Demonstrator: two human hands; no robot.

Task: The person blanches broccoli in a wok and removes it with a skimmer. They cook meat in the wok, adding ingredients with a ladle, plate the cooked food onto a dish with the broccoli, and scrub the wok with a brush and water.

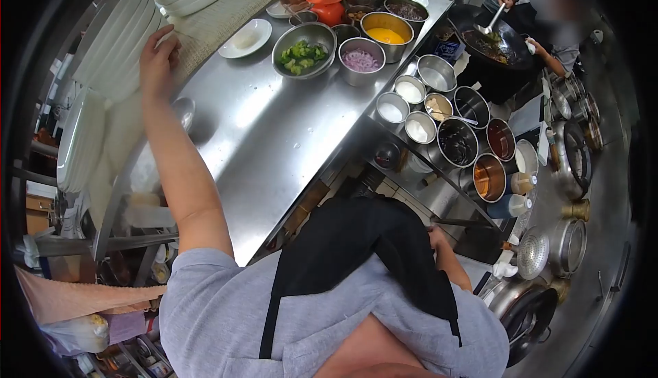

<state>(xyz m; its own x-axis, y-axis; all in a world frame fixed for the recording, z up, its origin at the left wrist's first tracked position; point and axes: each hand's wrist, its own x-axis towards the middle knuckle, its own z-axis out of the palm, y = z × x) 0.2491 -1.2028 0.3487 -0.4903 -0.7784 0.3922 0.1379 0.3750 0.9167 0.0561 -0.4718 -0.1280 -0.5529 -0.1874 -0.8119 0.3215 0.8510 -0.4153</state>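
Observation:
My left hand (159, 57) is stretched out over the left side of the steel counter, beside stacked white plates (113, 42) on a woven mat. Its fingers are apart and loosely bent, and I see nothing in them. Close to it on the counter is a white plate with a pale mound (247, 39). My right hand (436, 236) hangs low at my right side, beside the black apron (349, 241). The apron partly covers it, so its fingers and anything in them are hidden.
The steel counter (271, 138) holds a bowl of broccoli (301, 56), a pot of chopped onion (362, 59) and a pot of yellow liquid (386, 33). Several seasoning pots (458, 140) stand to the right. Beyond, a co-worker's hand holds a ladle (491, 23) over a wok (510, 45).

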